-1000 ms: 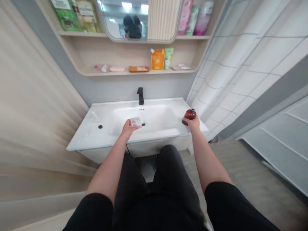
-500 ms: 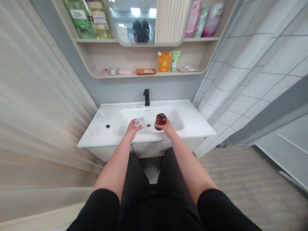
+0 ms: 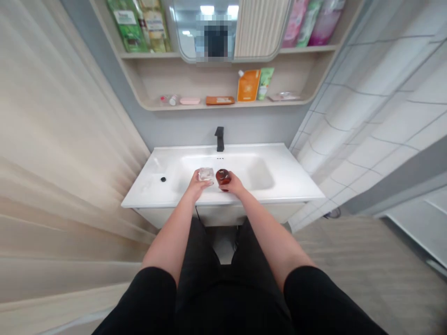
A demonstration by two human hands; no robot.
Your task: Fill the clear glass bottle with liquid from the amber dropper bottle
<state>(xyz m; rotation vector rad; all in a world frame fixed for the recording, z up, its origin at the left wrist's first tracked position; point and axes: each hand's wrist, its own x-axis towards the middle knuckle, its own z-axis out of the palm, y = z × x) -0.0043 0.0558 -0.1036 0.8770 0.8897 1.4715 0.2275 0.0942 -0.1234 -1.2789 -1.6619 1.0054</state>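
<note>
Over the white sink (image 3: pixel 256 170), my left hand (image 3: pixel 197 184) is closed around a clear, see-through container (image 3: pixel 206 174); its exact kind is hard to make out. My right hand (image 3: pixel 234 184) grips a dark reddish-brown bottle (image 3: pixel 223 177) with a short neck, its top facing up toward me. The two objects are side by side, with a narrow gap between them. Behind them stands a black faucet (image 3: pixel 220 139). The sink's drain is hidden by the hands and what they hold.
A black round hole (image 3: pixel 163 179) sits in the counter at left. Above, a shelf (image 3: pixel 223 106) holds an orange pouch (image 3: pixel 249 85), a green tube (image 3: pixel 266 83), a pink case (image 3: pixel 190 100) and a flat orange packet (image 3: pixel 220 100). Curtains (image 3: pixel 70 139) hang at the left.
My right hand has brought the brown bottle left, closer to the clear container. The bottle's tilt has changed a little. The whole view has shifted slightly.
</note>
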